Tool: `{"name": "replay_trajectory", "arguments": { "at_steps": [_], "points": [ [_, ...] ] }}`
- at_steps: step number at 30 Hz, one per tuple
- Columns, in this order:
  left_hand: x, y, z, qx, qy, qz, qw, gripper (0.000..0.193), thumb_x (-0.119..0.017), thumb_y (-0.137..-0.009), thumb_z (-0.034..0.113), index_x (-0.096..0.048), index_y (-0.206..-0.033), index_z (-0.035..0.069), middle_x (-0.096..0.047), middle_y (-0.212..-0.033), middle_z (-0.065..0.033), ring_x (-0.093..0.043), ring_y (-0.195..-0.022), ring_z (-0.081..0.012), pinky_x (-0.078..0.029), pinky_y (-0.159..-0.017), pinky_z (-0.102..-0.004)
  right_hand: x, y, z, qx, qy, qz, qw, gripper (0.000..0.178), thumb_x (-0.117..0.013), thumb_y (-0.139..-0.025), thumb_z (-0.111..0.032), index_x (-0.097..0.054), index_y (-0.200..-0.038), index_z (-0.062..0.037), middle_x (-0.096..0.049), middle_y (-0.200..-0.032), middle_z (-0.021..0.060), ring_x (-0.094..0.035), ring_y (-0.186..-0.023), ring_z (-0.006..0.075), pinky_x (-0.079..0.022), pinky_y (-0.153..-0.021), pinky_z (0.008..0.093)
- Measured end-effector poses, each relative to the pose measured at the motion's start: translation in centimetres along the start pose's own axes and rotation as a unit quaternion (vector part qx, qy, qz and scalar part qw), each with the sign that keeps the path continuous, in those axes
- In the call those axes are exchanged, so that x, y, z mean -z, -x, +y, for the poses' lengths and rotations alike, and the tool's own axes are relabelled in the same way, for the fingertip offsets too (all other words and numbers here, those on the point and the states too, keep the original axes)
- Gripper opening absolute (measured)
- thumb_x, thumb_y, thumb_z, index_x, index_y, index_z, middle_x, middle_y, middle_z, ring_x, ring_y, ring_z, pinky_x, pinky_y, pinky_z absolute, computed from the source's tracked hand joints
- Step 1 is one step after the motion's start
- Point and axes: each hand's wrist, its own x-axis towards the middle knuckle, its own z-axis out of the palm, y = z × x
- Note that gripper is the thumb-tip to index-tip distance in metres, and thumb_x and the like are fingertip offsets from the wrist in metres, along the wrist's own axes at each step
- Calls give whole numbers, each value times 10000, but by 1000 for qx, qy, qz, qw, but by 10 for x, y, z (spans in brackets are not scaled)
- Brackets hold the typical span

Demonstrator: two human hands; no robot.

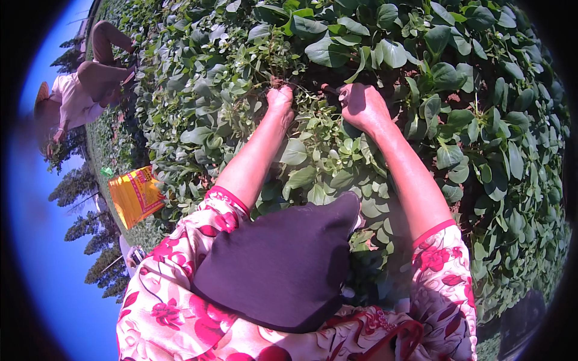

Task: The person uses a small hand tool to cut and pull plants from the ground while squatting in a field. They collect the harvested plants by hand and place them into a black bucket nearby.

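My left hand [280, 103] is closed around the base of a small-leaved green weed [272, 55], with reddish soil clinging where its roots show at the fingertips. Just to the right, my right hand [363, 108] makes a fist around a narrow brown handle [328, 89]. The handle's far end disappears among leaves and shadow, so what kind of tool it is stays hidden. Both forearms reach out over low greens, with a small gap between the hands. Broad-leaved plants [328, 52] stand right beyond my right hand.
Dense leafy rows [463, 120] spread around both arms. At left lies a yellow and red printed sack [136, 195]. Farther off, a person [81, 90] in a straw hat bends over the crop. A dark cloth [277, 265] hangs below, across my patterned top.
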Motion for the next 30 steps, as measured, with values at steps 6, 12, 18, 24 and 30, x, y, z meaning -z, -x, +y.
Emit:
{"name": "replay_trajectory", "arguments": {
  "at_steps": [6,12,18,24,30],
  "points": [
    [14,3,-7,-47,41,-34,997,363,-742,-769,131,-613,-1099,55,-642,-1005,-11,-591,-858,-141,-484,-757,-303,-15,-13,-17,36,24,-6,999,224,-553,-745,-78,-682,-926,-53,-657,-822,204,-645,-774,365,-516,-688,422],
    [41,1,-22,-31,18,-3,999,339,-707,-778,147,-595,-1075,26,-612,-971,-50,-568,-866,-172,-487,-738,-359,32,20,0,7,-19,-56,998,262,-552,-767,-42,-689,-989,-59,-674,-852,191,-664,-775,315,-520,-709,378],
    [36,6,-22,-44,58,-57,996,430,-693,-800,198,-540,-1198,141,-544,-1169,-69,-537,-1028,-250,-469,-821,-557,-40,-22,-14,4,-27,-50,998,250,-548,-702,-9,-677,-911,-54,-657,-852,207,-647,-825,362,-507,-731,404],
    [80,19,-8,35,156,-10,987,366,-667,-843,223,-569,-1158,64,-610,-1081,-86,-587,-973,-265,-495,-850,-436,5,13,-17,35,54,-72,995,416,-539,-709,-24,-682,-1080,-146,-665,-840,179,-646,-806,343,-517,-723,396],
    [86,23,-4,16,158,97,982,277,-637,-857,187,-593,-1085,36,-624,-1001,-80,-604,-901,-243,-501,-816,-395,20,27,-9,50,62,-36,996,397,-553,-721,-40,-693,-1071,-168,-664,-791,169,-649,-740,340,-520,-659,413]
  ]
}}
